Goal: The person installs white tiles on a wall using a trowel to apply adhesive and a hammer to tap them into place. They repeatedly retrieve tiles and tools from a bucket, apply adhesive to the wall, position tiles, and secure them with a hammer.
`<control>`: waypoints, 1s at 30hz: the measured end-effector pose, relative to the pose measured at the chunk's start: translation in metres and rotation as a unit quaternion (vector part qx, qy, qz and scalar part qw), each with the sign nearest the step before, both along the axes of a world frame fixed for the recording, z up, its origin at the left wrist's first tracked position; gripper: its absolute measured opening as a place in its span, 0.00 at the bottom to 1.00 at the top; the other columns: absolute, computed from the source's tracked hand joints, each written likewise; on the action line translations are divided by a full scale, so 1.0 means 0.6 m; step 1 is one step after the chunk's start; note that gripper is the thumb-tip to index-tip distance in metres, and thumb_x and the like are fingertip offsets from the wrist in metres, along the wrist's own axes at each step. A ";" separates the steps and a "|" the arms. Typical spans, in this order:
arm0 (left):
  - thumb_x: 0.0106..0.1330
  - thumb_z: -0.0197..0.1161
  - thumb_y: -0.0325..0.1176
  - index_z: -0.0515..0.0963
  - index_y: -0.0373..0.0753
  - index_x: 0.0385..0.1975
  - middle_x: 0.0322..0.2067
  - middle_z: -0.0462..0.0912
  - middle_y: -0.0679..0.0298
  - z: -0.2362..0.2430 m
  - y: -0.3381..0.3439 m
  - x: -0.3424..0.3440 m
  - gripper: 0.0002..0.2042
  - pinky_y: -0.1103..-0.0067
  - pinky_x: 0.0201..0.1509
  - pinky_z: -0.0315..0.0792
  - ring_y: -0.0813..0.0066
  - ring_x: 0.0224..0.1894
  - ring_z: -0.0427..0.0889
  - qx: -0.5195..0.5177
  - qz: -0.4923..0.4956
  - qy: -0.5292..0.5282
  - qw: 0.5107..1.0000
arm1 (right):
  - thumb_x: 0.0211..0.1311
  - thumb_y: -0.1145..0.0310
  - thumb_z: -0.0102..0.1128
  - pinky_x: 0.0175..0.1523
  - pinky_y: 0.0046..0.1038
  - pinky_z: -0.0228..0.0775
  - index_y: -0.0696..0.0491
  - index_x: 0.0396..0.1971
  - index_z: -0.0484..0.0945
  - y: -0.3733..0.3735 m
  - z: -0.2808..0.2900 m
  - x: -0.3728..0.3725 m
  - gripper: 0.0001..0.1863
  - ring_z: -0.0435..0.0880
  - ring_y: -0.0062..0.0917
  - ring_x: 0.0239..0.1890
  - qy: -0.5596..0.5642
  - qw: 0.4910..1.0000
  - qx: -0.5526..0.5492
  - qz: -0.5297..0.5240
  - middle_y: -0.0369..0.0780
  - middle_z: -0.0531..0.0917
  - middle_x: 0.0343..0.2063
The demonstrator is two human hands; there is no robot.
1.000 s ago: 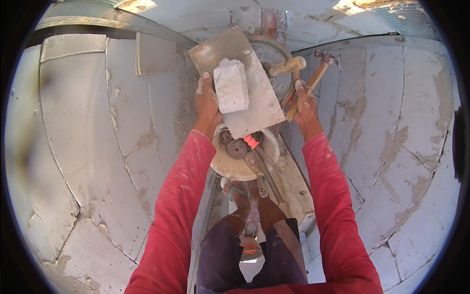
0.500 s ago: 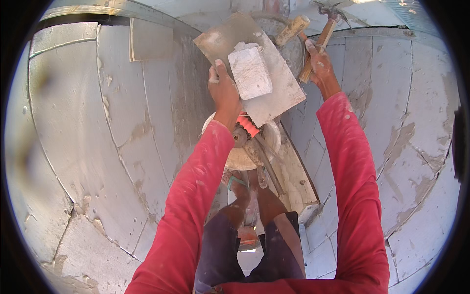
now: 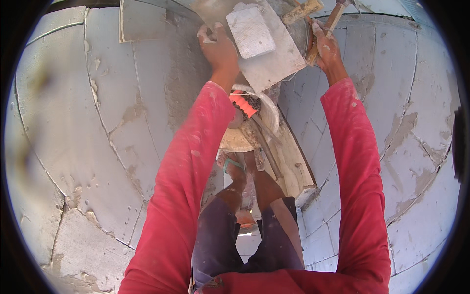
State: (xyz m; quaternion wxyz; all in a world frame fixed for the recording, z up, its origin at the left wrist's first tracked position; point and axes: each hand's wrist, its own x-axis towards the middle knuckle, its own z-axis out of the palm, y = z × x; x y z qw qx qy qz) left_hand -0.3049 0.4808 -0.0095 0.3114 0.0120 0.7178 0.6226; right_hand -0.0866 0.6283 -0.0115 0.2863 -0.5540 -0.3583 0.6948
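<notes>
**A board and a block held up in a corner of block walls**

On the left stands a pale block wall [image 3: 98, 147], its joints smeared with grey mortar, with a square recess [image 3: 142, 22] near the top edge. The left hand [image 3: 218, 49] is raised close beside it, fingers clamped on the near edge of a flat grey board [image 3: 274, 63], held roughly level, probably so that the load does not slide off. On the board lies a pale rectangular block [image 3: 250, 30], resting flat and free of either hand.

Below the board, between the red sleeves [image 3: 186, 196], a white bucket [image 3: 254, 122] holds an orange-handled tool [image 3: 243, 104] and leaning metal tools. It sits on a wooden plank [image 3: 293, 166] beside the person's legs, within easy reach.

The right hand [image 3: 327, 49] is closed round a wooden handle [image 3: 323, 34] that runs up toward the top edge; its head is cut off, so I cannot tell the tool. A second wooden handle [image 3: 302, 11] lies just left of it. The right-hand block wall [image 3: 411, 147] closes the corner, leaving little room.
</notes>
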 end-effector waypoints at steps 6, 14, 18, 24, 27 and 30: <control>0.76 0.60 0.41 0.68 0.35 0.65 0.41 0.78 0.64 0.087 -0.070 -0.013 0.24 0.80 0.39 0.71 0.80 0.34 0.76 -0.095 -0.151 -0.007 0.984 | 0.75 0.59 0.60 0.57 0.30 0.77 0.52 0.64 0.75 -0.002 -0.011 0.024 0.23 0.79 0.28 0.54 -0.046 0.999 -0.007 -0.016 0.38 0.79 0.57; 0.75 0.61 0.33 0.77 0.35 0.53 0.44 0.79 0.64 0.098 -0.376 0.108 0.13 0.78 0.53 0.71 0.77 0.46 0.76 -0.225 -0.201 0.065 0.951 | 0.76 0.58 0.59 0.59 0.32 0.78 0.52 0.68 0.72 -0.006 -0.065 0.052 0.25 0.77 0.31 0.58 -0.045 0.998 -0.041 -0.007 0.38 0.75 0.62; 0.75 0.60 0.30 0.78 0.34 0.53 0.38 0.81 0.66 0.101 -0.414 0.126 0.11 0.80 0.45 0.72 0.80 0.39 0.78 -0.221 -0.235 0.072 0.944 | 0.78 0.59 0.56 0.61 0.33 0.77 0.52 0.71 0.67 -0.023 -0.084 0.079 0.27 0.76 0.33 0.61 -0.057 0.997 -0.058 0.004 0.40 0.74 0.63; 0.76 0.58 0.29 0.78 0.33 0.59 0.32 0.81 0.66 0.033 -0.344 0.126 0.16 0.82 0.38 0.75 0.82 0.32 0.80 -0.214 -0.083 -0.139 0.963 | 0.79 0.61 0.53 0.66 0.38 0.75 0.55 0.74 0.59 -0.094 -0.015 0.082 0.30 0.75 0.36 0.66 -0.074 0.996 -0.018 -0.052 0.46 0.74 0.63; 0.75 0.58 0.28 0.79 0.32 0.58 0.32 0.83 0.63 -0.061 -0.387 0.119 0.16 0.78 0.40 0.77 0.77 0.32 0.82 -0.259 -0.101 -0.028 0.960 | 0.79 0.62 0.52 0.68 0.41 0.74 0.56 0.72 0.62 -0.161 0.027 0.088 0.28 0.77 0.35 0.63 -0.102 0.993 -0.023 -0.059 0.46 0.76 0.60; 0.72 0.59 0.27 0.80 0.30 0.56 0.34 0.86 0.58 -0.051 -0.396 0.130 0.15 0.72 0.44 0.78 0.67 0.34 0.85 -0.348 -0.225 0.050 0.909 | 0.79 0.62 0.53 0.68 0.40 0.74 0.56 0.69 0.66 -0.254 0.054 0.130 0.25 0.79 0.35 0.60 -0.127 0.988 -0.054 -0.074 0.45 0.78 0.56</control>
